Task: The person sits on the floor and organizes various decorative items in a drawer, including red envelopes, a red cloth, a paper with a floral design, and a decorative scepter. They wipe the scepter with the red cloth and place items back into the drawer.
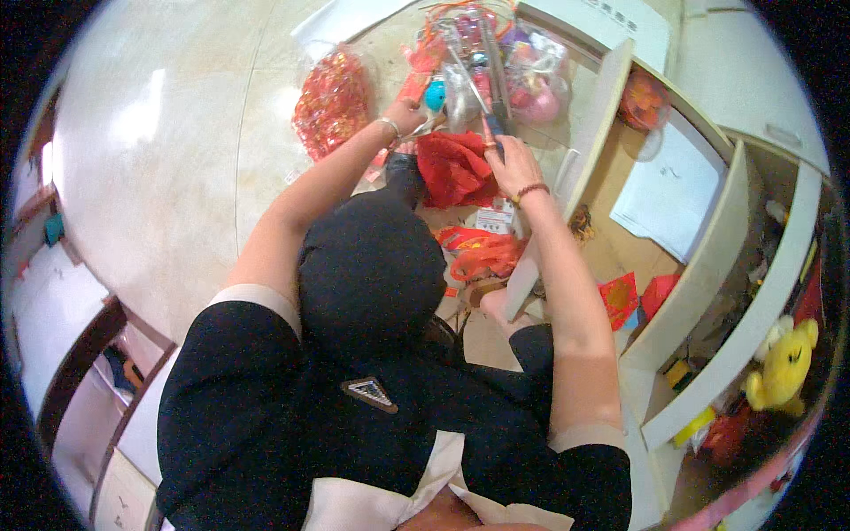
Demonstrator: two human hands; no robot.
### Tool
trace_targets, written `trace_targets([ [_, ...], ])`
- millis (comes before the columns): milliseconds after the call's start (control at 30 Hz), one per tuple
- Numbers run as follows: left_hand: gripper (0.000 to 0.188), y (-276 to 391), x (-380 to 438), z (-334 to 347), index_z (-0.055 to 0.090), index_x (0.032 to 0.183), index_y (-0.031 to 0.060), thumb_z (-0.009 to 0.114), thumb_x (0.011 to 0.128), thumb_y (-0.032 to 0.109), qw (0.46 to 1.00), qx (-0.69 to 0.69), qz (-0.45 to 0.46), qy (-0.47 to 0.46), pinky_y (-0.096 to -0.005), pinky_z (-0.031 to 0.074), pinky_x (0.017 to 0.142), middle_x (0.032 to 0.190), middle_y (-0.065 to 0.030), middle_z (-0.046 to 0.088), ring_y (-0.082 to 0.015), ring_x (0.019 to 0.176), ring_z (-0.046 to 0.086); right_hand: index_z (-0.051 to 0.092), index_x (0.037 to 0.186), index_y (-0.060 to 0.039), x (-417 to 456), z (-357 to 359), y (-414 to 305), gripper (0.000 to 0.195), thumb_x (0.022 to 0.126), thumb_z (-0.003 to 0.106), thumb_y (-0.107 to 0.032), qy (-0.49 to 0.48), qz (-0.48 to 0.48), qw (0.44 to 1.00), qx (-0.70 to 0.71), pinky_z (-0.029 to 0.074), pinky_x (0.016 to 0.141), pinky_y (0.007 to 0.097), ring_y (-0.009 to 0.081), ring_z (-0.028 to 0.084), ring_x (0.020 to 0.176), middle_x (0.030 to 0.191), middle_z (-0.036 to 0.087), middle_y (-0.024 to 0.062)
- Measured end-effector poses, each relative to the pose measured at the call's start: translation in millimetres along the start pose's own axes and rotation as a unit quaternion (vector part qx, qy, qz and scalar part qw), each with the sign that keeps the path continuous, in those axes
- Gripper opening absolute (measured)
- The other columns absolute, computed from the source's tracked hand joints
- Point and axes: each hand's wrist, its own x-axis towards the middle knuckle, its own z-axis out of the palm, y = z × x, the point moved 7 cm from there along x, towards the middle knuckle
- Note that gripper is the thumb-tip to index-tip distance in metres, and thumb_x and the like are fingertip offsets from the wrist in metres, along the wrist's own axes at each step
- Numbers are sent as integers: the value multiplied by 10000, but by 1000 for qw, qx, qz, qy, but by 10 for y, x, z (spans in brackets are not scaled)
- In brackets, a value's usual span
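My left hand (408,118) is at the lower end of a reddish-pink item (418,70); blur hides whether the fingers grip it. Just right of that hand is a small teal object (435,96). My right hand (514,164) has its fingers on the dark blue and orange handle of a long tool (491,126), whose thin metal shaft points up and left. Between my hands and my lap lies a crumpled red cloth (455,169), with a black plastic-like item (405,174) along its left side.
A clear bag of shiny red-orange decorations (335,99) lies left; another bag with pink items (539,93) lies right. An open drawer (597,133) holds white paper (671,189) and a red envelope (619,300). An orange-red plastic bag (488,257) lies near my foot. A yellow plush toy (785,368) sits far right.
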Motion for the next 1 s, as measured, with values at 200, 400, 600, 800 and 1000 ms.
trace_targets([
  [200,610,-372,-90,-202,473,1294,20,665,782,289,989,16,-54,137,-396,421,977,1233,-241,544,-355,1145,534,611,1056,-54,-113,270,89,308,826,621,-259,-16,0,1000,-15,450,873,454,369,542,1007,1136,553,165],
  [400,612,-477,13,-134,539,1192,9,716,707,338,978,60,-144,138,-394,475,897,1166,-208,587,-334,1083,571,603,1073,-19,-125,310,155,330,826,621,-238,22,-6,1000,9,424,921,443,384,518,1057,1217,519,191],
  [600,458,-598,96,-271,623,1025,13,735,686,299,980,-85,-66,166,-368,504,811,974,-175,662,-288,904,645,598,1090,-29,-131,272,53,331,833,607,-237,1,16,1000,16,424,915,437,371,525,1057,1195,537,188],
  [800,310,-221,-282,-600,533,1110,32,672,850,127,840,-526,29,128,-337,525,757,983,-67,650,-179,857,633,537,1154,24,-194,164,-467,434,839,635,-259,21,-34,988,150,428,919,387,303,535,1109,1214,546,180],
  [1000,259,733,-543,-261,575,1082,57,665,848,119,717,-694,64,-3,-360,517,832,1023,-68,649,-195,922,634,508,1227,-14,-12,167,-743,480,849,668,-263,-1,81,891,446,471,866,314,172,588,1036,1114,624,112],
])
